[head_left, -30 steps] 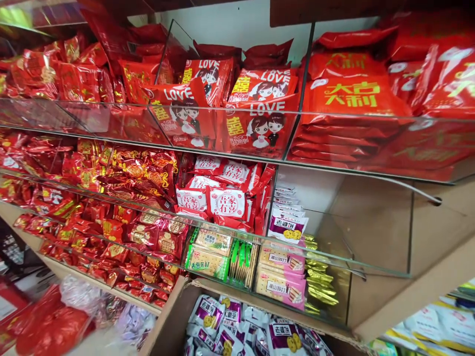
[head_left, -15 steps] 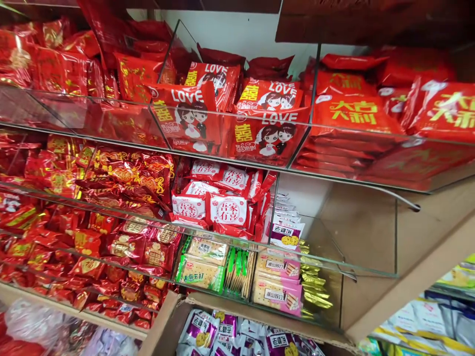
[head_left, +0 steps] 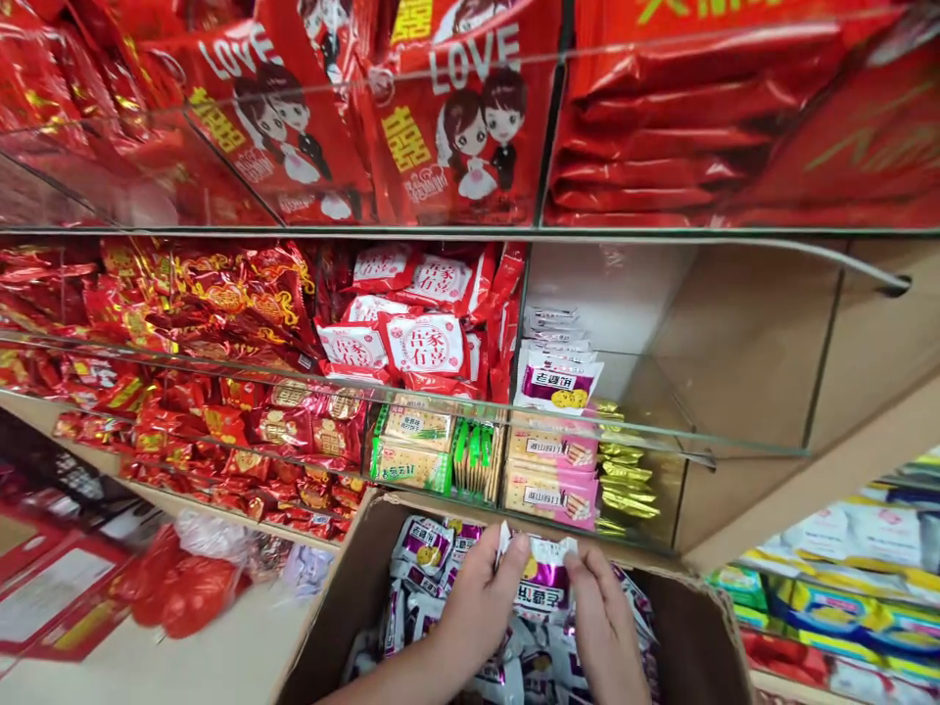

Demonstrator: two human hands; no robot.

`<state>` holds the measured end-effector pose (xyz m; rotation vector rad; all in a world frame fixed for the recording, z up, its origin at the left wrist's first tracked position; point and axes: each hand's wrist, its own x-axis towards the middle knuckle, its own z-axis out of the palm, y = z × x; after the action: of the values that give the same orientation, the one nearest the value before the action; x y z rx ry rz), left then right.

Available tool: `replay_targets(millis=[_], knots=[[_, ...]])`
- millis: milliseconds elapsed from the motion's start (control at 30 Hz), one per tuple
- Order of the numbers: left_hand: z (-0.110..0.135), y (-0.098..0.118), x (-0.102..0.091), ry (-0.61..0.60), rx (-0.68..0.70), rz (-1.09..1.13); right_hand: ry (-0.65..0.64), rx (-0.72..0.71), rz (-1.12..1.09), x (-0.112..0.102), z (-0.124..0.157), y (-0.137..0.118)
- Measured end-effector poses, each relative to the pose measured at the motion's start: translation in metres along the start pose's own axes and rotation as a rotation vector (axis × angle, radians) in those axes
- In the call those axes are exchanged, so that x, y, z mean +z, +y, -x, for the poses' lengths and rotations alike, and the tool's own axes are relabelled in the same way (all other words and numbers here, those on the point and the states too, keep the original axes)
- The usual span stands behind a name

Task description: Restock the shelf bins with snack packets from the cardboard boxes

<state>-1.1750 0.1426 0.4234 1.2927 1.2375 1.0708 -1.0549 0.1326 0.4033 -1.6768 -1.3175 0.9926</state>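
Note:
Both my hands are down in an open cardboard box [head_left: 345, 587] full of small purple-and-white snack packets [head_left: 422, 548]. My left hand [head_left: 477, 597] and my right hand [head_left: 602, 612] close their fingers on the two ends of one purple packet [head_left: 543, 573], held between them just above the heap. Directly above, on the glass shelf, stands a short row of the same purple-and-white packets [head_left: 558, 377] in a mostly bare compartment.
Glass-fronted shelves hold red wedding-sweet packs [head_left: 455, 127], red-and-gold candies [head_left: 220, 304], green cracker packs [head_left: 415, 446], pink wafer packs [head_left: 550, 470] and gold packets [head_left: 624, 480]. A red bag [head_left: 176, 587] lies on the counter at left. Blue-and-white packs [head_left: 844, 558] fill a shelf at right.
The view has tipped down and moved closer to the shelves. Both my hands have come into view inside the box and taken hold of a purple packet.

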Motion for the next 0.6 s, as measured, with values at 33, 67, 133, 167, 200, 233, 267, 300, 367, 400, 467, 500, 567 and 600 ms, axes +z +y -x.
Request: replay_targets(millis=[33, 67, 133, 167, 200, 233, 267, 300, 367, 400, 467, 500, 567, 600], knots=[[0.0, 0.003, 0.002, 0.006, 0.009, 0.028, 0.011, 0.0, -0.013, 0.0, -0.003, -0.001], [0.002, 0.006, 0.003, 0.007, 0.01, 0.055, 0.029, -0.017, -0.025, 0.0, -0.005, -0.002], [0.006, 0.01, 0.005, 0.029, -0.006, 0.098, 0.062, -0.072, -0.035, 0.001, -0.007, 0.0], [0.008, 0.01, 0.005, 0.044, -0.016, 0.116, 0.083, -0.099, -0.035, 0.002, -0.006, 0.002], [0.009, 0.01, 0.005, 0.057, -0.027, 0.132, 0.115, -0.121, -0.035, 0.003, -0.005, 0.003], [0.009, 0.008, 0.004, 0.073, -0.036, 0.142, 0.156, -0.14, -0.037, 0.005, -0.004, 0.004], [0.009, 0.006, 0.004, 0.094, -0.042, 0.139, 0.198, -0.155, -0.042, 0.007, -0.003, 0.004], [0.008, 0.004, 0.003, 0.117, -0.044, 0.122, 0.233, -0.166, -0.053, 0.008, -0.003, 0.004], [0.005, 0.001, -0.001, 0.148, -0.039, 0.066, 0.256, -0.171, -0.101, 0.011, -0.002, 0.003], [0.003, 0.001, -0.003, 0.146, -0.033, 0.044, 0.235, -0.162, -0.14, 0.012, -0.002, 0.001], [0.001, 0.0, -0.006, 0.11, -0.025, 0.039, 0.17, -0.128, -0.24, 0.014, -0.003, -0.002], [0.0, 0.0, -0.008, 0.094, -0.024, 0.047, 0.137, -0.105, -0.291, 0.014, -0.004, -0.004], [-0.001, -0.001, -0.011, 0.089, -0.018, 0.037, 0.1, -0.067, -0.355, 0.015, -0.005, -0.005], [-0.001, -0.003, -0.012, 0.094, -0.009, 0.008, 0.1, -0.06, -0.359, 0.015, -0.006, -0.005]])
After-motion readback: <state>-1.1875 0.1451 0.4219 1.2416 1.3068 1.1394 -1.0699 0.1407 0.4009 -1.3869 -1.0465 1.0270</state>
